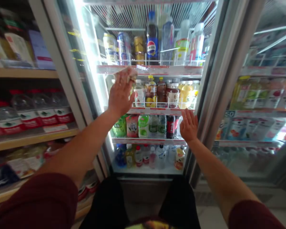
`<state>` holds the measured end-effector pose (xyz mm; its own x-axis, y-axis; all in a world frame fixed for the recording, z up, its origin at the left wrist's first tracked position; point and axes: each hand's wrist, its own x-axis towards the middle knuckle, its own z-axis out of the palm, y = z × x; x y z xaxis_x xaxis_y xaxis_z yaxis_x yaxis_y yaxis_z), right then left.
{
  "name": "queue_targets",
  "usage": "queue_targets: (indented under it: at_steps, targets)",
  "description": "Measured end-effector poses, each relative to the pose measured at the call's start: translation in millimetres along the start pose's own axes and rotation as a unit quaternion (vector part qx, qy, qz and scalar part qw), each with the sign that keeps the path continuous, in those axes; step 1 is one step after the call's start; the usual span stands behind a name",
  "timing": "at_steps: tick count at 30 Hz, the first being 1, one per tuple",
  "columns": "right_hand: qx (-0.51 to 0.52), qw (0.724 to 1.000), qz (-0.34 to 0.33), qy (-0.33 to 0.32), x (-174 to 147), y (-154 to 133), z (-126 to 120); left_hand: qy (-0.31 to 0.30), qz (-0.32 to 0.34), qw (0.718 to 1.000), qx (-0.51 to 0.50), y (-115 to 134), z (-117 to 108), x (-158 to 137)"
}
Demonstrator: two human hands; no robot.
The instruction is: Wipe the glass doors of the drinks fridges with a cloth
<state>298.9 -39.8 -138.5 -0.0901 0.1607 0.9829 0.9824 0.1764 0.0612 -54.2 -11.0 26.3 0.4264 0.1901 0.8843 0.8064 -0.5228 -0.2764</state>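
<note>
My left hand [120, 95] is raised in front of a glass-doored drinks cooler [211, 79]. A pale pinkish cloth [131, 73] lies under its fingertips, pressed flat against the glass at the height of the upper shelf edge. Lower and to the right, my right hand [189, 125] rests with its fingers stretched and slightly apart, seemingly on the glass near the door's right side. It holds nothing. Behind the glass stand a cola bottle [152, 41], jars and bottles of yellow drinks [187, 93], and green-labelled bottles [143, 126].
Wooden shelves [35, 136] with red-capped bottles [21, 106] stand close on the left. Another glass-fronted cooler [255, 114] with drinks is on the right. My knees [107, 200] are close to the cooler's base.
</note>
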Motion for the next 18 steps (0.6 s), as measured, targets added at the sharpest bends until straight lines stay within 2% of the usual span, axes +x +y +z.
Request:
queue_targets:
  at_steps: [2,3,6,7,8,9,11,12,13,14,16,18]
  targets:
    - [-0.010,1.000,-0.009,0.018,3,-3,-5,0.025,-0.024,0.999,-0.007,-1,-1,4]
    - [-0.014,0.999,-0.012,0.032,5,-5,-8,0.014,-0.002,1.000,-0.012,3,0,3]
    - [-0.012,0.998,-0.011,0.055,20,-11,-16,-0.066,0.157,0.985,-0.028,22,4,-4]
    - [-0.009,0.999,-0.014,0.051,27,-13,-19,-0.081,0.192,0.978,-0.027,26,5,-3]
    - [-0.004,0.999,-0.022,0.040,37,-16,-21,-0.081,0.198,0.977,-0.023,27,4,-1]
    - [0.002,0.999,-0.036,0.029,49,-19,-23,-0.064,0.169,0.983,-0.017,26,3,4]
    - [0.019,0.997,-0.068,0.013,77,-30,-25,-0.005,0.065,0.998,-0.010,21,1,16]
    - [0.031,0.996,-0.082,0.009,92,-38,-26,0.014,0.032,0.999,-0.012,19,0,20]
    - [0.042,0.995,-0.095,0.004,108,-47,-27,0.018,0.027,0.999,-0.017,18,0,23]
    - [0.052,0.993,-0.106,0.000,123,-57,-28,0.009,0.050,0.998,-0.023,18,1,23]
    - [0.067,0.988,-0.136,-0.021,151,-79,-29,-0.034,0.141,0.989,-0.036,23,4,18]
    - [0.083,0.977,-0.187,-0.053,171,-100,-26,-0.068,0.202,0.976,-0.047,27,7,8]
